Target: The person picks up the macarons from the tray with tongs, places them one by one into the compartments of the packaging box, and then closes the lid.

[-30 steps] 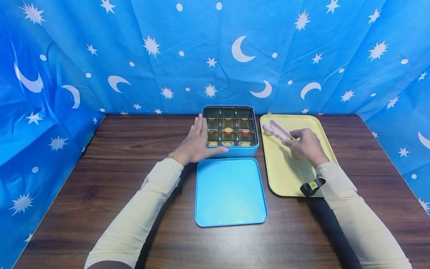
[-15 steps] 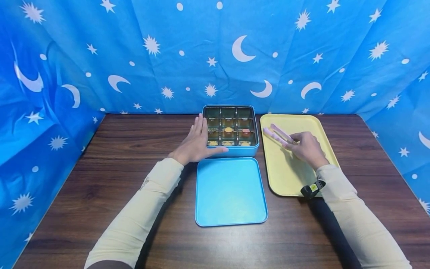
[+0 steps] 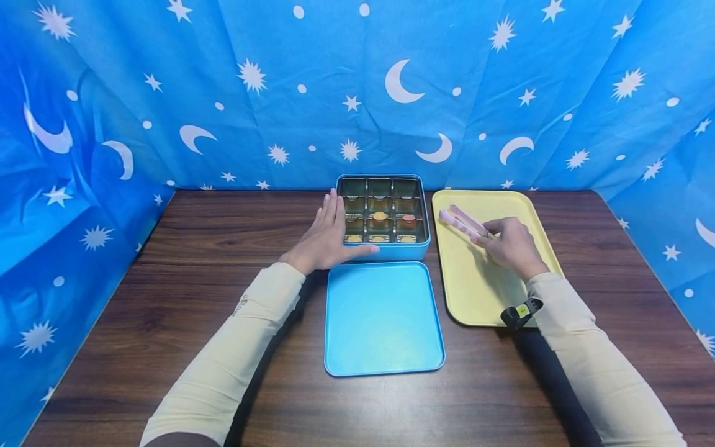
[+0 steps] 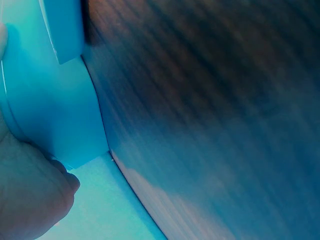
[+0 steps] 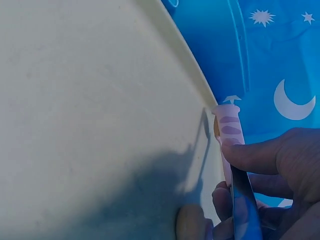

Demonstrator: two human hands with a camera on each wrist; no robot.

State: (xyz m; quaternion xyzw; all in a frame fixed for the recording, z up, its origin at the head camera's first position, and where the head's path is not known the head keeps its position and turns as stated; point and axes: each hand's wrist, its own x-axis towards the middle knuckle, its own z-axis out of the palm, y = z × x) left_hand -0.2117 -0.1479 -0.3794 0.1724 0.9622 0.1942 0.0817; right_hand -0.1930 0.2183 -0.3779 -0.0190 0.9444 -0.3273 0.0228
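Note:
My right hand [image 3: 511, 247] grips pink tongs [image 3: 462, 223] above the yellow tray [image 3: 475, 298]. In the right wrist view, a tan edge of a cookie [image 5: 217, 128] shows beside the tong tip, and another round cookie [image 5: 190, 222] lies on the tray below the hand. My left hand [image 3: 326, 233] rests against a blue tin [image 3: 402, 251], its straight fingers along the left side and thumb across the front. Inside the tin's clear divided insert sit a yellow cookie [image 3: 380, 216], a pink cookie [image 3: 409, 218] and several pale ones in the front row.
The blue lid [image 3: 385, 320] lies flat on the dark wood table [image 3: 223, 248], in front of the tin. The tray stands close to the tin's right side. A blue curtain [image 3: 335, 81] with stars and moons hangs behind the table.
The tongs have drawn slightly back to the right and their arms have come closer together. The cookie seen at their tips earlier no longer shows on the tray. The left hand stays put.

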